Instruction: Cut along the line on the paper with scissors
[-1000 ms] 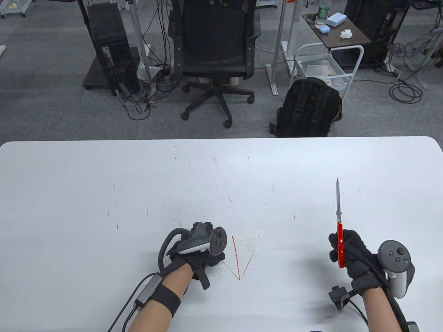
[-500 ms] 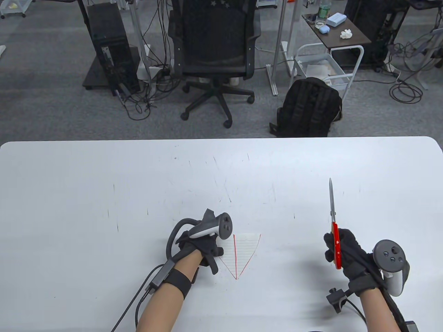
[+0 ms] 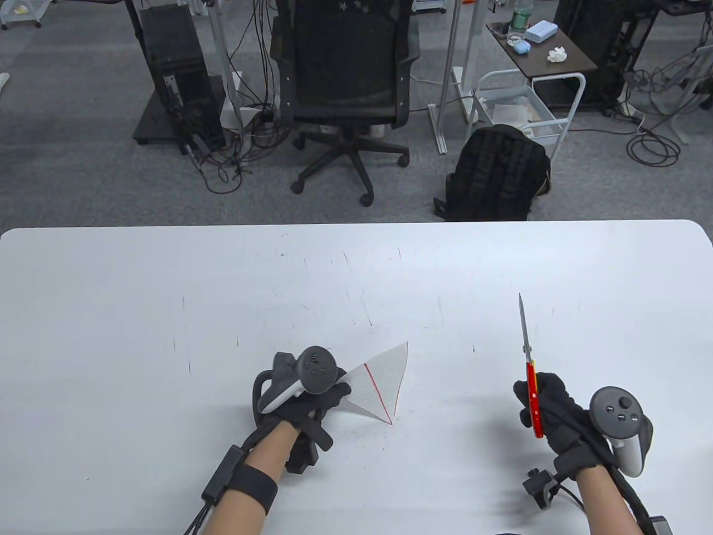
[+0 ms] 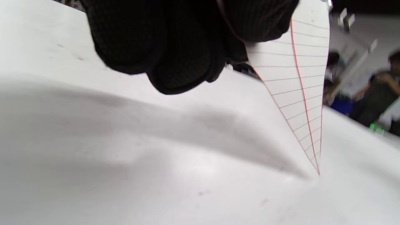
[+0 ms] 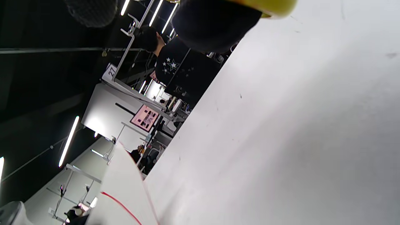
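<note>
The paper (image 3: 381, 384) is pinched at its near-left corner by the left hand (image 3: 309, 407). From that pinch it is raised off the table (image 3: 167, 290), only the pointed tip to the right of the grip resting on the surface. This lift is judged to free an edge so blades can pass above and below the sheet.

The scissors (image 3: 529, 368) are gripped by the right hand (image 3: 548, 409) around the red handle. The blades are held together and pointed away from the grip, well apart from the paper on its right. No cut is yet begun; the tool is judged to be held ready for approach.

Paper appearance, outward from the pinch: a ruled white triangular piece, narrowing to a sharp tip. A red line (image 4: 301, 93) is drawn from beside the fingers (image 4: 175, 47) down to that tip. One long edge is also traced faintly in red. The sheet is slightly bowed, thin and likely floppy.
</note>
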Action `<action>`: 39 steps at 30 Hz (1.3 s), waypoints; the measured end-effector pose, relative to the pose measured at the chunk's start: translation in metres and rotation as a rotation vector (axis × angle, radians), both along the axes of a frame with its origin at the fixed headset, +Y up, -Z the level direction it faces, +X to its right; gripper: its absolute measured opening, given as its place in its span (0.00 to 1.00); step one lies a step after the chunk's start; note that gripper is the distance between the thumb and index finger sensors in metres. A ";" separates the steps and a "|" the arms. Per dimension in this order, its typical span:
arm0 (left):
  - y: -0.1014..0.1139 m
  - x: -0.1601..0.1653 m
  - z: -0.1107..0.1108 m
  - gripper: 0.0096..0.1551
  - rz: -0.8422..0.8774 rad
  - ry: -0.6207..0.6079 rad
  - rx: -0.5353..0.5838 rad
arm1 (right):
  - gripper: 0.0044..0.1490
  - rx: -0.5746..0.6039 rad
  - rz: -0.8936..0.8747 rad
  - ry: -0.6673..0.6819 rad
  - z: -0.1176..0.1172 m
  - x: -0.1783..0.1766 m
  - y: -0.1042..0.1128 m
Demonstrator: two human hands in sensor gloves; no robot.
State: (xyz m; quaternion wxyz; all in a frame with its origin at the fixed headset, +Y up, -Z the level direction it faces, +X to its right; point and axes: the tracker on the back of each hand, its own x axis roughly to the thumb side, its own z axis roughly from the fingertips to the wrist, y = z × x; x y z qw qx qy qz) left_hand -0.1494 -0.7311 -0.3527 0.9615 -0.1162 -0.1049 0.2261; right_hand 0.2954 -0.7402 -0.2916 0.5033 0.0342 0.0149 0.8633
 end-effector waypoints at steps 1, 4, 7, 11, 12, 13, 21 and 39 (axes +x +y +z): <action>0.002 -0.008 0.004 0.18 0.047 0.018 0.001 | 0.50 -0.006 0.010 0.019 0.000 -0.003 -0.001; 0.014 -0.044 0.025 0.18 0.253 0.082 0.049 | 0.50 -0.080 0.096 0.185 -0.002 -0.018 -0.004; 0.018 -0.068 0.035 0.18 0.370 0.104 0.066 | 0.50 -0.210 0.078 0.514 -0.008 -0.039 -0.007; 0.015 -0.085 0.041 0.19 0.475 0.135 0.087 | 0.52 -0.326 0.062 0.743 -0.003 -0.083 -0.008; 0.013 -0.086 0.042 0.19 0.485 0.133 0.093 | 0.52 -0.301 0.079 0.764 -0.003 -0.093 -0.007; 0.009 -0.087 0.043 0.19 0.495 0.134 0.091 | 0.53 -0.291 0.093 0.816 -0.002 -0.104 -0.006; -0.002 -0.095 0.040 0.19 0.525 0.135 0.062 | 0.52 -0.253 0.109 0.850 -0.004 -0.136 -0.020; -0.012 -0.081 0.042 0.19 0.532 0.035 -0.038 | 0.52 -0.244 0.140 0.865 0.000 -0.134 -0.026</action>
